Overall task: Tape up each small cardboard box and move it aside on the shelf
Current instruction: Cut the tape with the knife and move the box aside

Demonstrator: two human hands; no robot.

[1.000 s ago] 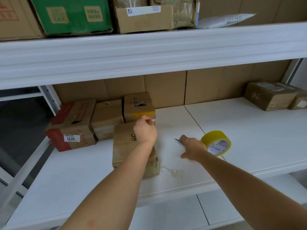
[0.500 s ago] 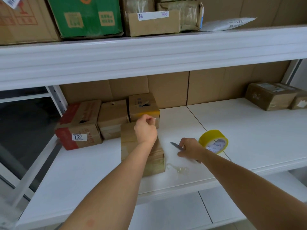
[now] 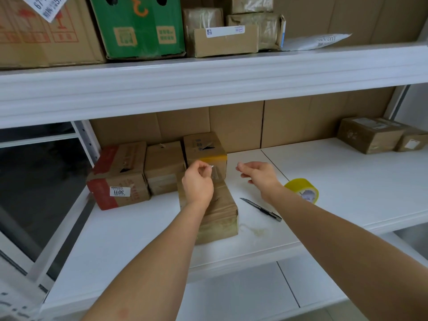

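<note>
Above small box (image 3: pixel 217 212) on shelf (image 3: pixel 347 181), left hand (image 3: pixel 196 184) pinches clear tape strip (image 3: pixel 214 171); right hand (image 3: pixel 259 176) pinches thumb to fingers, contents unclear. Knife (image 3: pixel 261 209), yellow tape roll (image 3: pixel 302 189) alongside.

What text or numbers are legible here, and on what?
"3011": white sticker on the red-taped box, printed upside down.
"67" and "57", cut off: tilted label on the top-shelf carton.
Green box print, white mailer, tape roll core: too blurred to read.

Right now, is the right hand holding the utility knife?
No. The utility knife lies on the shelf beside the box, while the right hand is raised above it.
</note>
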